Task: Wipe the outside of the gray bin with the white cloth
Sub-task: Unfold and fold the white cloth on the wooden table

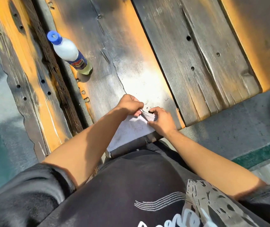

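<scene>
1. A person stands at the near end of a weathered plank table [147, 46], both hands working a white cloth [131, 130] that lies across the table's edge and hangs a little over it.
2. The left hand [130, 104] pinches the cloth's far edge with curled fingers; the right hand [161, 119] grasps the same edge just beside it, thumb and fingers closed on the fabric. The hands look to be folding or straightening the cloth.
3. No gray bin can be made out in this view. A dark rounded object [131, 145] sits below the cloth against the person's body, but what it is cannot be told.
4. Judged from this, the wiping has not begun: the cloth is being readied, and the whole outside of the bin is left to do.
5. A bottle [68, 53] with a blue cap stands upright on the table, well apart from the hands, to the left.
6. The planks are dark, cracked and holed, with orange-toned edges lit by strong sun. Gray and green paving lies around the table; the setting appears to be outdoors.
</scene>
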`<action>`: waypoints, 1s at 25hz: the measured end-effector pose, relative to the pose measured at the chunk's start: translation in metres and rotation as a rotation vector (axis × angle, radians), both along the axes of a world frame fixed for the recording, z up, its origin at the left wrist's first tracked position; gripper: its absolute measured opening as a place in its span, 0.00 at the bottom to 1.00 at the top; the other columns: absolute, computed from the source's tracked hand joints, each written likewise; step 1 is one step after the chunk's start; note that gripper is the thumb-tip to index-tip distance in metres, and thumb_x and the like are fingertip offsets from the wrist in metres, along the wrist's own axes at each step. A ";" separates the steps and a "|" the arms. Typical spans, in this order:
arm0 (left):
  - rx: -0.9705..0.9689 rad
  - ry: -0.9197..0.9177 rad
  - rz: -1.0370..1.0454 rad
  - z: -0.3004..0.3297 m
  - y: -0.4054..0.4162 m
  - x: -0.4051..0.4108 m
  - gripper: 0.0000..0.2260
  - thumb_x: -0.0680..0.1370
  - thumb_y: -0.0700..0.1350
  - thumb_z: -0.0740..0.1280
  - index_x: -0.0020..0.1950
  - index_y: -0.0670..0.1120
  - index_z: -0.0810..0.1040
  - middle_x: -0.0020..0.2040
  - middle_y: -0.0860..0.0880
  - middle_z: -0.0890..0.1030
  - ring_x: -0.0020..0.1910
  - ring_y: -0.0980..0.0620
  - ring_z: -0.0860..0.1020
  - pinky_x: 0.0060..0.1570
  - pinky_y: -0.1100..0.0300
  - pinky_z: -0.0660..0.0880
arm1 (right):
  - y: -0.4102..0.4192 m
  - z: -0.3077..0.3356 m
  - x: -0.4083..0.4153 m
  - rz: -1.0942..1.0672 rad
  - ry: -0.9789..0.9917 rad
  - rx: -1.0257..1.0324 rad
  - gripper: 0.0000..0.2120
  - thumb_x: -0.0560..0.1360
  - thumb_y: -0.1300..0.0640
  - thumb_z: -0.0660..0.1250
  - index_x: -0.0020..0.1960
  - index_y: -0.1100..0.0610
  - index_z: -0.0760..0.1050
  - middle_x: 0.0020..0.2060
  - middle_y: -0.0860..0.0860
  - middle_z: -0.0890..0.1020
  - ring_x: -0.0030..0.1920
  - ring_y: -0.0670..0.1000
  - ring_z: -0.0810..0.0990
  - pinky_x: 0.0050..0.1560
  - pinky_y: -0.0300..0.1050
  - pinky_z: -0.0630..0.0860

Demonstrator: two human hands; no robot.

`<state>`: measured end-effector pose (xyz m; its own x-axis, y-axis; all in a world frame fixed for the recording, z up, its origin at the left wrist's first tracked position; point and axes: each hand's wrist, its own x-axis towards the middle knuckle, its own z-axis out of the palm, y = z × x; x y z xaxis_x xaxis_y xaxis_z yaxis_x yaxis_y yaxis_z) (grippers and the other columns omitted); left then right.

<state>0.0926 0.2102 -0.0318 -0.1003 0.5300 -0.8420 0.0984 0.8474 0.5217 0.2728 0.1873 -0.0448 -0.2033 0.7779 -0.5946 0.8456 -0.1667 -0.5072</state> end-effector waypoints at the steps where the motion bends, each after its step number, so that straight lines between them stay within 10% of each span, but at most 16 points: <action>1: 0.001 -0.001 0.031 -0.001 -0.003 -0.008 0.05 0.74 0.33 0.70 0.45 0.39 0.76 0.31 0.40 0.80 0.32 0.43 0.81 0.46 0.44 0.83 | -0.003 -0.001 0.003 0.054 -0.072 0.021 0.21 0.72 0.58 0.74 0.64 0.54 0.76 0.55 0.53 0.82 0.53 0.52 0.80 0.57 0.47 0.77; 6: -0.014 0.004 0.169 -0.005 -0.031 -0.046 0.08 0.73 0.31 0.69 0.38 0.41 0.74 0.25 0.43 0.77 0.25 0.47 0.80 0.32 0.52 0.83 | -0.023 0.012 0.006 0.076 -0.019 0.125 0.05 0.74 0.56 0.71 0.49 0.53 0.77 0.42 0.50 0.81 0.43 0.52 0.80 0.50 0.49 0.78; 11: 0.001 -0.022 0.282 -0.011 -0.061 -0.078 0.06 0.68 0.35 0.73 0.42 0.39 0.78 0.38 0.34 0.80 0.36 0.40 0.82 0.44 0.37 0.83 | -0.057 0.026 -0.025 0.279 0.134 0.128 0.08 0.72 0.60 0.68 0.42 0.49 0.72 0.37 0.43 0.74 0.38 0.49 0.75 0.41 0.44 0.72; 17: 0.055 0.052 0.338 -0.008 -0.095 -0.110 0.07 0.71 0.35 0.73 0.35 0.42 0.78 0.24 0.47 0.76 0.26 0.49 0.73 0.36 0.52 0.75 | -0.083 0.022 -0.068 0.558 0.166 0.121 0.08 0.74 0.59 0.67 0.53 0.55 0.78 0.46 0.49 0.80 0.45 0.52 0.80 0.49 0.49 0.79; 25: 0.133 0.143 0.404 -0.024 -0.140 -0.122 0.04 0.77 0.31 0.71 0.43 0.36 0.83 0.35 0.40 0.80 0.28 0.49 0.77 0.30 0.60 0.81 | -0.111 -0.008 -0.095 0.786 0.114 0.277 0.12 0.73 0.64 0.67 0.55 0.58 0.80 0.48 0.56 0.82 0.51 0.60 0.78 0.50 0.53 0.77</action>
